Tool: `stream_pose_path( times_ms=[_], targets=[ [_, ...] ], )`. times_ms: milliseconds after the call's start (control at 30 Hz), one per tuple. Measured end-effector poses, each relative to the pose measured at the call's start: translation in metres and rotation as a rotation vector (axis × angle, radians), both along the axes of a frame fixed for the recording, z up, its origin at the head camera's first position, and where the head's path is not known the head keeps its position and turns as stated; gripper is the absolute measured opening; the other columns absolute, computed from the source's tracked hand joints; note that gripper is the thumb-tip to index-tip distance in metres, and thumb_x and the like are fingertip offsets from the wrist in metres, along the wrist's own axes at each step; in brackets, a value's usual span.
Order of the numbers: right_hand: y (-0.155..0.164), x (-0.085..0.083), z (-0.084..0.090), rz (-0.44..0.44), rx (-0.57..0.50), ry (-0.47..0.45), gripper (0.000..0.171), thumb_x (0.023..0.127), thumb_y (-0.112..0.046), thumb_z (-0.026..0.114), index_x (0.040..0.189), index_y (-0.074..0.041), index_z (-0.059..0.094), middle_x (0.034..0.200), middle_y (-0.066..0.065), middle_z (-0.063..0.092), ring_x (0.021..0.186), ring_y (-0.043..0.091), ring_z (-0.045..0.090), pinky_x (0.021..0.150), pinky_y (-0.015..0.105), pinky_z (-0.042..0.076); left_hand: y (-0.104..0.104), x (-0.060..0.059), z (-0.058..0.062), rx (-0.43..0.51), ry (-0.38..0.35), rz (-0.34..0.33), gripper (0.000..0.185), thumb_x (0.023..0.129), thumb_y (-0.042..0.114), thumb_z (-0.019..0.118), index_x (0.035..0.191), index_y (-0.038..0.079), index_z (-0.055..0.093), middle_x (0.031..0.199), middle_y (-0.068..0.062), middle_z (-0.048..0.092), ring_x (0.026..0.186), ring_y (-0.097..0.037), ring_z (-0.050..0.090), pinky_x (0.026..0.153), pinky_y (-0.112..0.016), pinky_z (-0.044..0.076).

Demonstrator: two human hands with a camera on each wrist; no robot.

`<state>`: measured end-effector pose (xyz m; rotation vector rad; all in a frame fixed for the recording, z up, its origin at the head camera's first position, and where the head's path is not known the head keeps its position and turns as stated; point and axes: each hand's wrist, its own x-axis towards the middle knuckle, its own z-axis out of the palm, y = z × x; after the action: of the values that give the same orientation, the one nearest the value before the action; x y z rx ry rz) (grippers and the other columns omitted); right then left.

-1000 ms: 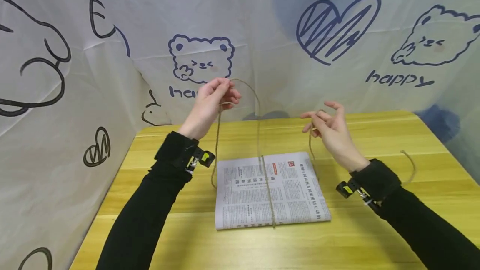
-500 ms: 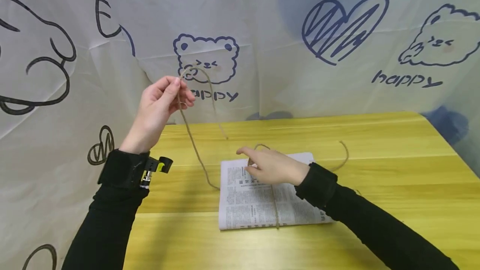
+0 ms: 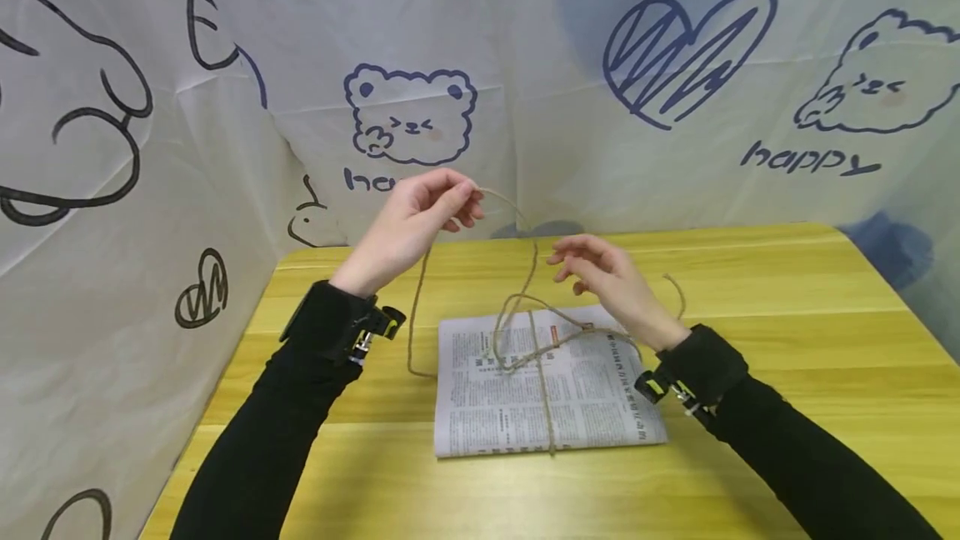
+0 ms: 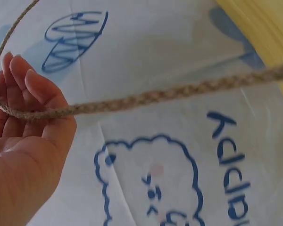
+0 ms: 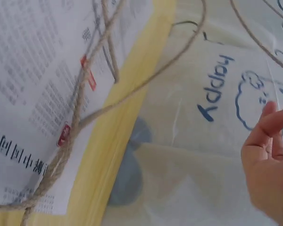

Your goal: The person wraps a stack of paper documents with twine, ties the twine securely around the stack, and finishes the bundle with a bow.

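A folded newspaper point(image 3: 487, 419) lies on the table, with a strand of brown twine point(image 3: 545, 398) running across it from back to front. My left hand point(image 3: 416, 211) is raised above its back left and pinches the twine. From there one length drops to the paper's left edge, and the other arcs down to a loose loop over the paper. In the left wrist view the twine point(image 4: 146, 98) crosses the left hand's point(image 4: 35, 136) bent fingers. My right hand point(image 3: 618, 286), fingers loosely bent and holding nothing, hovers beside the hanging twine over the paper's back right.
The yellow wood-grain table point(image 3: 810, 407) extends around the newspaper. Pale sheeting point(image 3: 555, 132) with drawn bears and hearts stands behind and to the left. A loose twine end point(image 3: 678, 294) curls up on the table behind the right wrist.
The left hand swung left with the twine, then back right. The right hand reached left over the newspaper, let go of the twine there and drew back right, leaving a loose loop.
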<state>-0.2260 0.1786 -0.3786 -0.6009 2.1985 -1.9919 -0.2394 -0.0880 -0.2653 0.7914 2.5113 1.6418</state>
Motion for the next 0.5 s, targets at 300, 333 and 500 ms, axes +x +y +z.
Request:
stream_pose_path(
  times_ms=[300, 333, 500],
  targets=[
    [0.020, 0.007, 0.008, 0.233, -0.189, 0.051, 0.024, 0.110, -0.019, 0.041, 0.111, -0.020, 0.065, 0.089, -0.007, 0.066, 0.075, 0.009, 0.057, 0.065, 0.022, 0.045, 0.037, -0.008, -0.016, -0.036, 0.013, -0.120, 0.026, 0.108, 0.016, 0.048, 0.114, 0.000, 0.067, 0.105, -0.016, 0.070, 0.097, -0.028, 0.066, 0.088, -0.035, 0.055],
    [0.024, 0.010, 0.009, 0.238, -0.192, 0.067, 0.025, 0.110, -0.017, 0.040, 0.107, -0.018, 0.065, 0.084, -0.006, 0.063, 0.069, 0.010, 0.052, 0.061, 0.023, 0.042, 0.037, -0.009, -0.017, -0.043, 0.011, -0.120, 0.027, 0.108, 0.017, 0.047, 0.117, 0.000, 0.066, 0.107, -0.016, 0.070, 0.100, -0.029, 0.067, 0.089, -0.037, 0.055],
    [0.059, 0.022, 0.018, 0.262, -0.100, 0.151, 0.031, 0.111, -0.009, 0.033, 0.100, -0.012, 0.062, 0.077, -0.004, 0.057, 0.061, 0.017, 0.043, 0.051, 0.028, 0.036, 0.022, -0.014, -0.031, -0.146, -0.001, -0.054, 0.032, 0.110, 0.022, 0.043, 0.129, 0.004, 0.061, 0.119, -0.016, 0.068, 0.111, -0.029, 0.065, 0.097, -0.040, 0.052]
  ],
)
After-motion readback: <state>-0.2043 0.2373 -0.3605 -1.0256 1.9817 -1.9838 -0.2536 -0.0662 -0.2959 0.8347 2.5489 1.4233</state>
